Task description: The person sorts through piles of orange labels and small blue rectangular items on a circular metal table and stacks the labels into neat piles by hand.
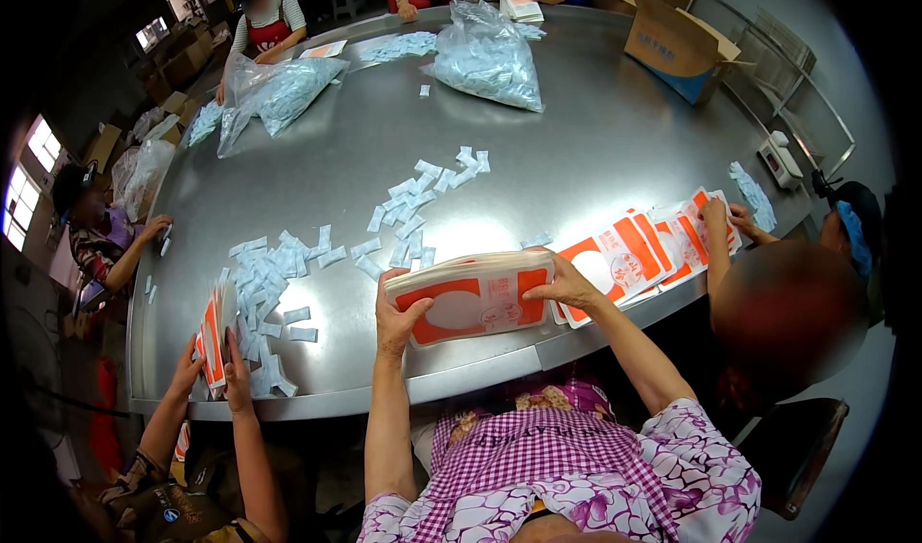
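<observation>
Both of my hands hold a thick stack of orange and white printed pouches on edge at the front rim of the steel table. My left hand grips the left end, thumb across the front pouch. At the upper right corner, my right hand pinches the stack with its thumb in front. Each pouch bears a pale round patch and writing. Beyond the stack, small light-blue sachets lie scattered, with a denser heap to the left. Fanned pouches lie beside my right hand.
A co-worker's hands hold pouches at the left; another's hand touches the fanned pouches. Clear plastic bags of sachets lie across the steel table. A cardboard box and a small scale stand at the right.
</observation>
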Demonstrator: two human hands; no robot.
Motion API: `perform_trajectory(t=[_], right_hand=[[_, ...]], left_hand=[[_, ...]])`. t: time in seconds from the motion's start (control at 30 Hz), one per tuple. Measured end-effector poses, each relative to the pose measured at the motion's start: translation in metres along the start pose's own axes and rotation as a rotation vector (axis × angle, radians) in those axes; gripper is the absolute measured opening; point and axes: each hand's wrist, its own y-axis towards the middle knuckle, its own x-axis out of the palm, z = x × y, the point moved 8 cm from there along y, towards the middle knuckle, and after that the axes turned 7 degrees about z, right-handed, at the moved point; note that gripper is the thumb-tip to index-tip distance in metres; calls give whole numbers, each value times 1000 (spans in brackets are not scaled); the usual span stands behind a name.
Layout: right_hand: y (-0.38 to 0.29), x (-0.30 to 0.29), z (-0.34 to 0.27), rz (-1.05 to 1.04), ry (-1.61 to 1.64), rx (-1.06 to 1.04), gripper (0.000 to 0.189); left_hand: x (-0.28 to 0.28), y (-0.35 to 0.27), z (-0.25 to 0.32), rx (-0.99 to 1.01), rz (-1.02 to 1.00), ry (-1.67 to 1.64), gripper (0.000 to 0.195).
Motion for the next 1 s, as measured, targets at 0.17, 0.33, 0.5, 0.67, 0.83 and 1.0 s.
perform_trajectory(t=[0.17, 0.33, 0.5, 0.67, 0.83, 1.0], right_hand=[[-9, 4, 18, 101, 88, 26, 57], [-5, -3, 0, 124, 6, -90, 45], [-9, -9, -37, 82, 14, -258, 57], [-17, 6, 5, 7, -25, -124, 76], [-22, 9, 8, 10, -3, -163, 74], [-14, -11, 23, 148, -156, -92, 49]], left_hand=[[-3, -2, -8, -67, 14, -51, 39], [-2, -1, 2, -7, 46, -34, 27], [0, -11, 48, 157, 2, -13, 30], [-9, -23, -18, -84, -120, 145, 53], [-4, -29, -12, -60, -71, 75, 36], [-4, -26, -3, -32, 3, 85, 17]])
